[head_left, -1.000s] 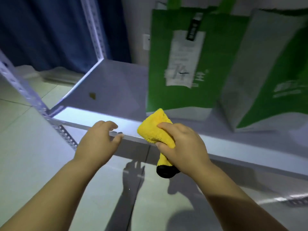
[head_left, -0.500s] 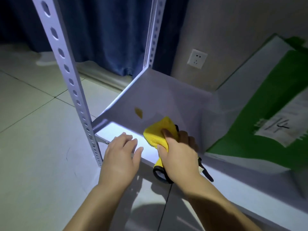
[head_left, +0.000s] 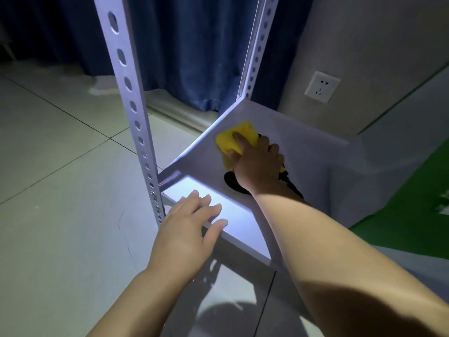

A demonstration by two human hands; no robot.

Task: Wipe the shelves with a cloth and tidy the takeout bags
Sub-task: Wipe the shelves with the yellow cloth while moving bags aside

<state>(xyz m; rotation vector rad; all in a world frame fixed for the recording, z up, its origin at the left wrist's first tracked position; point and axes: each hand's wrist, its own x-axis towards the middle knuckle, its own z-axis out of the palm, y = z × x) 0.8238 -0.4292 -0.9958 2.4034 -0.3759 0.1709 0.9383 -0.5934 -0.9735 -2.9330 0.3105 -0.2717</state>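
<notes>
While our right hand (head_left: 257, 164) grips the cloth (head_left: 233, 139) on the shelf (head_left: 291, 132), left hand (head_left: 192, 224) flat, we judge wiping underway, bags (head_left: 408, 203) untidied.

Soft pile against smooth painted metal.

Your yellow cloth (head_left: 237, 139) looks plush and matt, a fuzzy pile with black trim, lying on a shelf (head_left: 303, 142) of smooth pale sheet metal that gleams where light strikes its front edge. The post (head_left: 126, 69) is the same painted metal, punched with holes. The green bag (head_left: 401, 215) looks dull and matt. You can see the floor tiles (head_left: 60, 154) shine glossy; the curtain (head_left: 194, 57) is woven fabric, the socket (head_left: 322, 86) smooth plastic.
</notes>
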